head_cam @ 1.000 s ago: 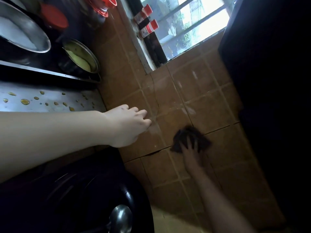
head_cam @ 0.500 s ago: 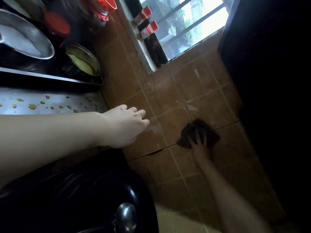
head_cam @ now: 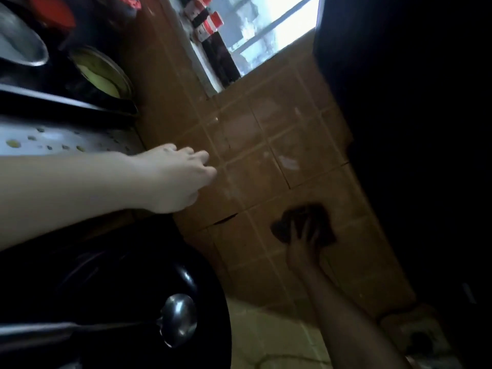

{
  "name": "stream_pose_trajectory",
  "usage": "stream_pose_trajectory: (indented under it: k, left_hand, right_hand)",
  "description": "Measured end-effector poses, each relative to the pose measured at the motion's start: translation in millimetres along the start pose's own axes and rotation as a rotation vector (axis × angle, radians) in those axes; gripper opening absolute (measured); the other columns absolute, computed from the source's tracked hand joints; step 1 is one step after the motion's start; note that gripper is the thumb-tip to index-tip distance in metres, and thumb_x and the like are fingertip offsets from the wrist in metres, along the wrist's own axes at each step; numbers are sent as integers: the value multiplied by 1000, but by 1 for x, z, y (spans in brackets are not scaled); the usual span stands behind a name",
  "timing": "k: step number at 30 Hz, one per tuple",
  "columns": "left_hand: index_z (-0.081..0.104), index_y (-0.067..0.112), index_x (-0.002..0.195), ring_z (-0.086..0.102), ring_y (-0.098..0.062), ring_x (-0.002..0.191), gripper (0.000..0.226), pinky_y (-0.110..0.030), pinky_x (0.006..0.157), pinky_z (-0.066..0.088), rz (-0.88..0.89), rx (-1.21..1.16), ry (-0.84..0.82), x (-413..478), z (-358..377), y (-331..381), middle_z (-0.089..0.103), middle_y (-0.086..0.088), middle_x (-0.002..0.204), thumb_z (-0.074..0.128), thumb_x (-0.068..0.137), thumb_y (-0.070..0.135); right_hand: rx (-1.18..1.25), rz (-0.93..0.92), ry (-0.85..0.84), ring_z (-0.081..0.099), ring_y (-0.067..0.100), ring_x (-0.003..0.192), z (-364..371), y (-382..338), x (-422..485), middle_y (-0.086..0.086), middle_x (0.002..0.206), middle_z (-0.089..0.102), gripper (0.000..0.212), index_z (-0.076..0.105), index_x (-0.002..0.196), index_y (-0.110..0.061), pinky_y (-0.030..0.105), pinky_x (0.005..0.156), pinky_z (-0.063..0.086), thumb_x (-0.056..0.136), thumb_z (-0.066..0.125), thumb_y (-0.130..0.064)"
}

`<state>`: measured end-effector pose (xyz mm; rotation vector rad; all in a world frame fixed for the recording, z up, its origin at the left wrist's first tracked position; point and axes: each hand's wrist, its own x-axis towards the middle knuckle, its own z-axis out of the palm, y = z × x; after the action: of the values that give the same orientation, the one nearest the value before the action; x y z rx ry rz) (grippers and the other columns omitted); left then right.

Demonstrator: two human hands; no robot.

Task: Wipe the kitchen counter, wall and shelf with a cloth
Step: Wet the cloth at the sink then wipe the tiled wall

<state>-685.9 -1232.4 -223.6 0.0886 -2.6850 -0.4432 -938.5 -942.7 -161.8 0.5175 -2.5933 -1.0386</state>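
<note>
A dark cloth (head_cam: pixel 320 217) lies flat against the brown tiled wall (head_cam: pixel 253 177), low on the right side. My right hand (head_cam: pixel 300 246) presses it to the tiles with fingers spread over it. My left hand (head_cam: pixel 175 179) reaches in from the left. Its fingertips touch the wall beside the end of the steel shelf (head_cam: pixel 66 139), and it holds nothing. The pale counter (head_cam: pixel 266 339) shows at the bottom. The picture is blurred.
A black wok (head_cam: pixel 119 283) with a steel ladle (head_cam: pixel 178 318) sits under my left arm. Two metal pots (head_cam: pixel 101 73) stand above the spotted shelf. Red-capped bottles (head_cam: pixel 210 22) line the window sill. A large dark object (head_cam: pixel 412 129) closes off the right.
My right hand slid the cloth up and right along the wall, then back down below the cracked tile joint. My left hand stayed on the wall. The view shifted.
</note>
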Motion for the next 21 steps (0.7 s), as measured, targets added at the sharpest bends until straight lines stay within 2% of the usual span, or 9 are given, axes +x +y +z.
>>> stream_pose_trajectory:
  k: [4,8,11,14,16,18,19,21]
  left_hand:
    - [42,24,119,49,-23,103,28,-34,76,34,-37,61,20,5,9,31,32,0,99,38,93,35]
    - [39,28,124,48,-22,107,31,-34,80,35,-29,55,-58,2,21,58,40,-2,116,38,94,38]
    - [35,26,130,47,-23,111,37,-32,79,33,-53,83,-103,3,27,75,40,-3,122,37,95,39]
    - [33,23,134,48,-24,111,41,-33,82,36,-27,86,-133,6,34,96,41,-5,126,36,95,39]
    - [32,24,135,48,-23,112,42,-33,83,38,-8,76,-147,8,36,109,40,-4,129,36,96,38]
    - [31,25,135,48,-23,112,42,-31,79,36,2,75,-145,11,37,120,39,-5,129,36,96,38]
    - [32,24,135,48,-24,111,41,-31,76,35,11,81,-137,13,38,125,39,-5,127,35,96,37]
    - [32,23,135,49,-24,110,41,-31,74,36,31,95,-113,16,40,135,39,-5,126,35,96,36]
  right_hand:
    - [-24,-93,73,-13,46,142,-31,-12,39,15,158,-17,68,-1,151,-25,60,112,12,98,40,-30]
    - [94,-139,31,-18,42,142,-60,-21,68,9,157,-22,64,1,151,-29,59,113,6,99,38,-37]
    - [161,-138,125,-15,40,144,-57,-11,72,9,158,-18,65,3,152,-28,55,115,6,99,40,-34]
    - [105,-92,232,-12,42,143,-33,17,56,13,158,-15,68,4,152,-25,54,116,6,97,43,-33]
    - [0,-82,239,-10,45,143,-10,43,35,18,158,-11,72,6,152,-22,55,117,5,95,47,-33]
    - [-60,-101,260,2,50,142,12,67,8,24,157,5,75,20,150,-17,60,115,12,88,60,-28]
    - [-77,-113,274,16,52,139,21,77,-6,28,153,19,77,33,146,-12,62,111,20,80,70,-24]
    - [-152,-120,306,43,55,123,37,95,-29,31,134,49,78,59,126,-5,66,94,41,55,87,-18]
